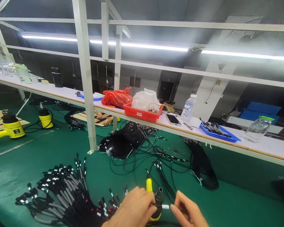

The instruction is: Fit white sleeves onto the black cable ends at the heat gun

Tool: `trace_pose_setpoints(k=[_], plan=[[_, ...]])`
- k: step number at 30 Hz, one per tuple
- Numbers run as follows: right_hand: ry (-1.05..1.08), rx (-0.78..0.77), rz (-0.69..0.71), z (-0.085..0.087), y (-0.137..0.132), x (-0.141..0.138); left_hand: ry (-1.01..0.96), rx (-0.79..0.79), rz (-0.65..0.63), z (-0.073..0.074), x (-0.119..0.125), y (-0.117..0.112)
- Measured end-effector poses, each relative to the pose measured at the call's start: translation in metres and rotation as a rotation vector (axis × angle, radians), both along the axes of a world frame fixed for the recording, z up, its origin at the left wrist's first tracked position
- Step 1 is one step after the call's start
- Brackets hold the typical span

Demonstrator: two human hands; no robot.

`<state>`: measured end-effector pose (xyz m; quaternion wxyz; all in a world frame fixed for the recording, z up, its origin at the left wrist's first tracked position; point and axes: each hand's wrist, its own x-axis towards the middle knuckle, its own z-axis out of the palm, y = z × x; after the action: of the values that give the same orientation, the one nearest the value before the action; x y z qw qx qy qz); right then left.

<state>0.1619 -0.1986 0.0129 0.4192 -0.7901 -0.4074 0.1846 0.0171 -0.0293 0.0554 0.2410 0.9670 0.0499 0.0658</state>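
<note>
Though partly hidden behind the left hand [132, 209], a yellow and black tool [158, 201] upright on the green mat [239, 201], at the bottom middle of the view, with a round black nozzle on top and a yellow handle showing just behind the fingers. Left hand with fingers curled together, touching the side of the tool; real grip or only a touch, impossible to tell from this view. Right hand [188, 209] just beside the nozzle, thumb and finger near each other, next to a small white piece [165, 206]; clamped or not, also impossible to tell. To the left of the hands, a big bunch of black cables [63, 197] with white bands, lying on the mat very near the left hand. Farther away, a pile of loose black cables [123, 142] beside a white shelf post [86, 72]. On the long white shelf [251, 151], a red tray [139, 115], a phone [173, 119], a water bottle [188, 107] and a blue tray [217, 134] with small black parts. Past the shelf, the hands of another person [99, 115] on a wooden board [85, 118].
</note>
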Motion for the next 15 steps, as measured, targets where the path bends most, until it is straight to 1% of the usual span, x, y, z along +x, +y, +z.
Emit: trace_pose_setpoints(k=[3, 5, 7, 12, 15], plan=[[0.004, -0.023, 0.047, 0.016, 0.007, 0.001, 0.005, -0.020, 0.049, 0.002, 0.003, 0.000], [0.004, -0.006, 0.041, 0.021, 0.010, 0.002, 0.006, -0.067, 0.079, 0.001, 0.007, 0.001], [0.009, 0.018, 0.031, 0.020, 0.013, 0.004, -0.004, -0.116, 0.110, -0.001, 0.011, 0.003], [0.011, 0.042, -0.027, 0.009, 0.018, 0.010, -0.047, -0.211, 0.164, -0.013, 0.023, 0.007], [0.013, 0.056, -0.052, 0.006, 0.020, 0.014, -0.089, -0.271, 0.185, -0.018, 0.028, 0.008]])
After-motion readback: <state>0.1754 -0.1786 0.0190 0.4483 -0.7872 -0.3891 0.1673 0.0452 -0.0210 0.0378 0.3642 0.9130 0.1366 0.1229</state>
